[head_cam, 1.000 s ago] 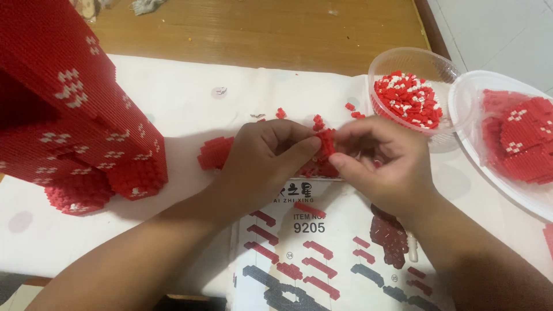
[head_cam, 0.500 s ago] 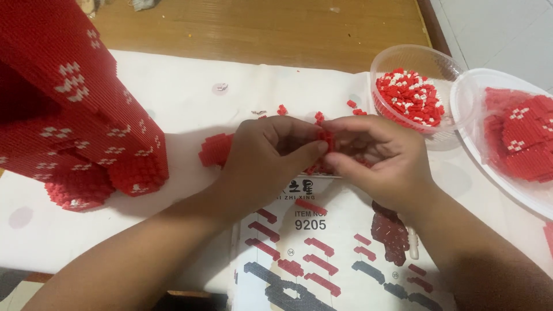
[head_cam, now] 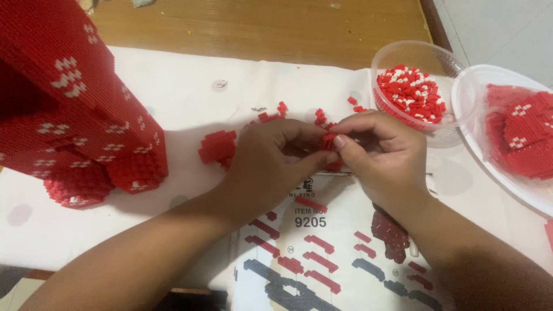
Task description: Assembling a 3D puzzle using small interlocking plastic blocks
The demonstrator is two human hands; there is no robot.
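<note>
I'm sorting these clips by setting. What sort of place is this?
Probably a home hobby table: a big red micro-brick model, a clear bowl of loose red and white bricks, and a printed instruction sheet lie on a white cloth over wood.

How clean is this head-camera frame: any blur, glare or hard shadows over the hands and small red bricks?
Head view: sharp overall, with no obvious motion blur on the left hand or right hand; soft shadows fall on the white cloth; faint glare on the clear plastic bowl; the tiny red brick piece is partly hidden.
</note>
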